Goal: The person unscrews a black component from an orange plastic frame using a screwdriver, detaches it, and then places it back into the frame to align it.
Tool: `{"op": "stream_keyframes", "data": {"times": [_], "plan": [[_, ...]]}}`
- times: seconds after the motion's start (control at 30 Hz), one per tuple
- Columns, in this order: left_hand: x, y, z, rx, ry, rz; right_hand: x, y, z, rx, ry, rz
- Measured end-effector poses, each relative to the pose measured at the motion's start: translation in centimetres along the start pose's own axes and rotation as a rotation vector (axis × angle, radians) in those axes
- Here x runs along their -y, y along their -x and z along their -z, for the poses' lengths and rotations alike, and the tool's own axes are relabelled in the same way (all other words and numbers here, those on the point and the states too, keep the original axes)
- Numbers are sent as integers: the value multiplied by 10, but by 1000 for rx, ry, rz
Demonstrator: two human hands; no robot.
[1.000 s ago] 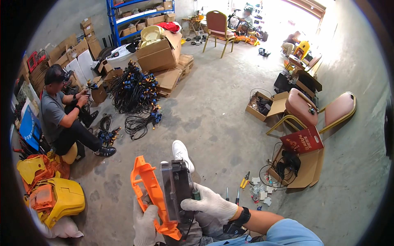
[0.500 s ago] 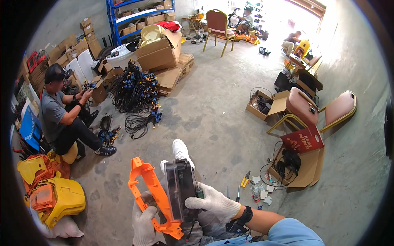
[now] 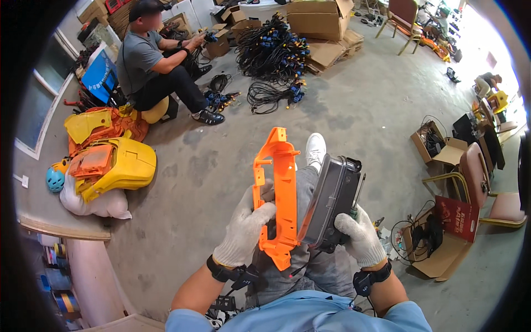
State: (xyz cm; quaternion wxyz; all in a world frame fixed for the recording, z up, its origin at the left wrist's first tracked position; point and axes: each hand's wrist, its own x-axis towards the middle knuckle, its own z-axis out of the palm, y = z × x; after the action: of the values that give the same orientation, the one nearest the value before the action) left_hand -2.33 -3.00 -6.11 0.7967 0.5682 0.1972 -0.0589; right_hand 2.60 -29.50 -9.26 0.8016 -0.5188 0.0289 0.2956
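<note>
My left hand (image 3: 240, 232), in a white knitted glove, is closed around the side of an orange plastic frame (image 3: 285, 191), which stands upright with its open side to the left. My right hand (image 3: 362, 238), gloved alike, grips a black plastic case (image 3: 334, 202) with a clear cover, tilted to the right. Against the case the same hand also holds a screwdriver (image 3: 360, 189) with a green handle, its shaft pointing away from me. Frame and case are side by side over my legs, closest at their lower ends; whether they touch there I cannot tell.
Yellow and orange plastic shells (image 3: 130, 166) lie at the left on a white sack (image 3: 105, 202). Farther off sits a co-worker (image 3: 149, 61) beside a heap of black cables (image 3: 271, 52). An open cardboard box (image 3: 442, 263) and chairs (image 3: 475, 177) stand at the right.
The view has swung left, so the surroundings sit farther right. The orange frame now stands straighter, and the case leans right, with a wider gap between their upper parts. Both hands keep their holds.
</note>
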Motion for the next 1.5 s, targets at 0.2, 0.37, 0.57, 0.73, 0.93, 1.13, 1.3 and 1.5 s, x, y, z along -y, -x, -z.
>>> {"op": "stream_keyframes", "data": {"times": [0.2,0.37,0.57,0.73,0.93,1.13,1.3,1.5], "plan": [[4,2,2,-36,-66,-24,-2,2,-1,39,21,0],[11,-1,8,-18,23,-6,-4,4,3,11,3,4],[11,-6,18,-11,115,25,-4,2,15,32,40,-17],[9,-7,23,11,119,18,-5,1,18,42,-40,-4],[10,-3,27,-61,0,29,-3,4,14,24,-54,18],[17,-2,33,-124,48,29,3,2,42,-71,50,92],[15,-2,52,-179,9,-11,39,-6,77,-212,151,200],[19,-10,92,-264,-24,-73,36,-11,152,-421,243,207]]}}
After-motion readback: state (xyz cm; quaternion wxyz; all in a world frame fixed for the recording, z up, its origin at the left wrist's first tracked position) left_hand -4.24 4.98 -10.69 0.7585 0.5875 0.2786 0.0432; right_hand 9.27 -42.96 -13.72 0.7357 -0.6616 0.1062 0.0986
